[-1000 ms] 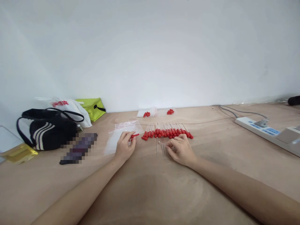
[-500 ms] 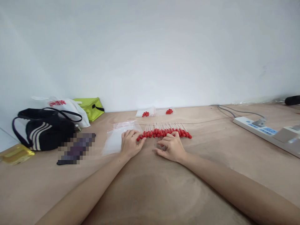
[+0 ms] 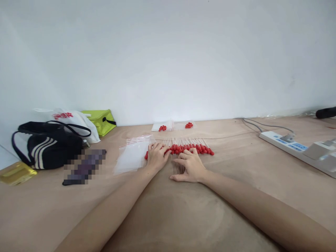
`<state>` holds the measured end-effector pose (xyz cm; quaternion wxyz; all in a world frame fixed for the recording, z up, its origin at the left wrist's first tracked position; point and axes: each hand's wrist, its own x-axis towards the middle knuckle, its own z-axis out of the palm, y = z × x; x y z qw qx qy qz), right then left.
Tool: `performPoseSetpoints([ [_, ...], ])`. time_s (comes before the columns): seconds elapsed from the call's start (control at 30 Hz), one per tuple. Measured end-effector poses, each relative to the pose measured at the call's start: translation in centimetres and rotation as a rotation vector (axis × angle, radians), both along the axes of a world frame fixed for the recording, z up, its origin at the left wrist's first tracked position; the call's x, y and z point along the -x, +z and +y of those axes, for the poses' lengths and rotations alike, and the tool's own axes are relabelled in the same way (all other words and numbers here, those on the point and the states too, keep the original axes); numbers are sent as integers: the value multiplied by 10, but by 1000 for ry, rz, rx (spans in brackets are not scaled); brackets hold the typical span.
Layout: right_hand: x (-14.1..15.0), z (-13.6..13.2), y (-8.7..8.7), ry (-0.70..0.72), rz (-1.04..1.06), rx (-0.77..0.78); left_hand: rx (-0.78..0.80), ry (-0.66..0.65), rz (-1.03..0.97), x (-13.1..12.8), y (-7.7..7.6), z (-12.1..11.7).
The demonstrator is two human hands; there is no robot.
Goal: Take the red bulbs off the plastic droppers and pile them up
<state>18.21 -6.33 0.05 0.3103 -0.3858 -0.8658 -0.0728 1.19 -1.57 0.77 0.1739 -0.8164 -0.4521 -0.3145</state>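
A row of red-headed pale sticks [image 3: 193,147] lies on the table, heads bunched in a band, with most thin stems pointing away from me. My left hand [image 3: 157,157] rests over the band's left end, its fingers extended and touching the heads beside the thumb. Just left of that hand lies a red head [image 3: 146,155], apart from the band; its stem is hidden. My right hand [image 3: 191,166] lies at the near side of the row, fingertips touching the heads and thumb held apart. Some pale stems show beneath its fingers, pointing toward me.
Clear zip bags [image 3: 133,155] lie to the left; two bags with red pieces [image 3: 189,125] lie near the wall. Farther left are a dark pixelated object [image 3: 85,167], black bag [image 3: 54,147], white plastic bag and green bag [image 3: 101,120]. A power strip [image 3: 286,141] is right.
My left hand has moved right along the band, and a red head now shows at its left. My right hand has barely moved, its thumb slightly farther from the fingers.
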Motion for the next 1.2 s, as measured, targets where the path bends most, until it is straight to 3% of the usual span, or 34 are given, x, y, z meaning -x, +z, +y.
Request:
performPoseSetpoints([
  [0.3,-2,-3,3,78,21,35,11,-211,-333,14,2,-15],
  [0.57,-20,-10,-3,-42,188,-31,37,-216,-451,44,7,-47],
  [0.73,-42,-19,-4,-128,265,-122,152,-442,-353,41,8,-56],
  [0.87,-44,-22,-1,-33,137,-97,141,-567,-295,31,6,-58],
  [1.07,-32,-19,-1,77,47,-108,87,-647,-218,22,3,-60],
  [1.2,-29,-19,-1,66,31,-131,116,-560,-170,17,5,-58],
])
